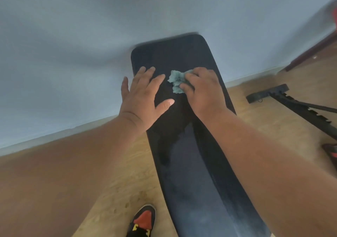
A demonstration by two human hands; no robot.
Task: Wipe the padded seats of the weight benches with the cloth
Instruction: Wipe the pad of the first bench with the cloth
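A long black padded bench seat [189,163] runs from the bottom of the head view up to the wall. My right hand [202,89] grips a crumpled pale green cloth [176,81] and presses it on the far part of the pad. My left hand [144,94] lies flat beside it with fingers spread, resting on the pad's left side. A darker damp patch shows on the pad nearer me, below the hands.
A pale blue wall [91,45] stands just behind the bench's far end. The floor [116,173] is light wood. A black metal bench frame [291,105] lies on the floor at right. My red and black shoe [144,220] is at bottom centre.
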